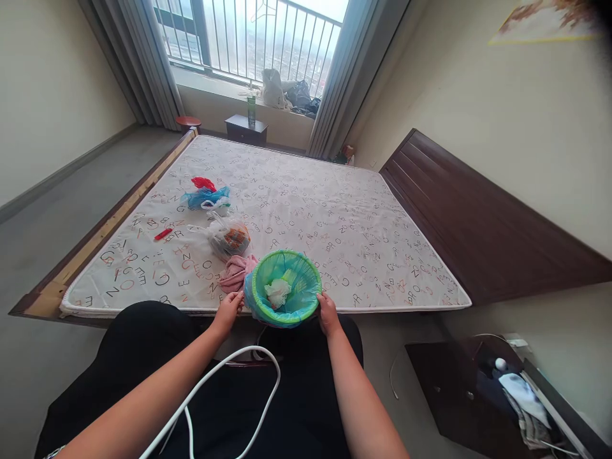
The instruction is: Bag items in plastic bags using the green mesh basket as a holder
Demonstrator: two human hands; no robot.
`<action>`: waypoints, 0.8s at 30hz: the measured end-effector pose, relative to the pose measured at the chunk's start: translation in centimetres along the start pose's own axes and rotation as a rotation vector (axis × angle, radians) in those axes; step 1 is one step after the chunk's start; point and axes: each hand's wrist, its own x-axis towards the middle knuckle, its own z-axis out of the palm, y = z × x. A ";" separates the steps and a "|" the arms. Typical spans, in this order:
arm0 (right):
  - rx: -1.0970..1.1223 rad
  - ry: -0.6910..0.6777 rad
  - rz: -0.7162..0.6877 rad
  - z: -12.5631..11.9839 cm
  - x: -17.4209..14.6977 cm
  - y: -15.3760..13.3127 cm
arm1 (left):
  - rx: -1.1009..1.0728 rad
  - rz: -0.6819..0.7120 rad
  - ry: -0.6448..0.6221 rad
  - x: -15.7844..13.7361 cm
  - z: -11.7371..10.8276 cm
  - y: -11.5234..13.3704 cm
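A green-rimmed trash can [255, 278] lined with a blue plastic bag [301, 280] is in front of me at the mattress edge, its mouth facing up. Crumpled white waste [278, 293] lies inside it. My left hand [229, 312] is closed at the left side of the can, by the folded-over liner. On the opposite side, my right hand [327, 313] grips near the rim. A pink cloth [236, 273] lies just behind my left hand, and beyond it sits a filled clear plastic bag [229, 237].
Blue [205, 197] and red plastic bags [203, 183] and a small red item [163, 234] lie on the mattress [325, 217]. A white cable [275, 370] loops over my lap. A dark bedside cabinet [444, 395] stands at right, the headboard [478, 217] behind it.
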 end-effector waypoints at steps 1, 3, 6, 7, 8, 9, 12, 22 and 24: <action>0.011 0.003 -0.006 0.0 0.0 0.0 | 0.009 -0.013 0.041 0.3 -0.2 -0.2; 0.033 0.009 -0.019 0.0 0.2 0.2 | 0.024 -0.054 0.092 0.5 -0.3 -0.5; 0.050 0.022 -0.033 0.1 0.4 0.4 | 0.026 -0.124 0.073 0.4 -0.1 -0.9; 0.053 0.026 -0.037 0.1 0.5 0.4 | 0.021 -0.148 0.046 0.2 0.0 -1.0; 0.056 0.031 -0.041 0.1 0.6 0.5 | 0.015 -0.172 0.012 0.0 0.2 -1.1; 0.058 0.035 -0.044 0.1 0.7 0.5 | 0.009 -0.197 -0.023 -0.3 0.4 -1.1; 0.067 0.043 -0.047 0.2 0.8 0.5 | -0.009 -0.275 -0.125 -1.1 0.7 -1.3; 0.046 0.046 -0.065 0.1 0.5 0.4 | -0.032 -0.387 -0.303 -2.1 1.0 -2.9; 0.039 0.051 -0.071 0.1 0.5 0.4 | -0.053 -0.392 -0.245 -1.9 0.9 -3.2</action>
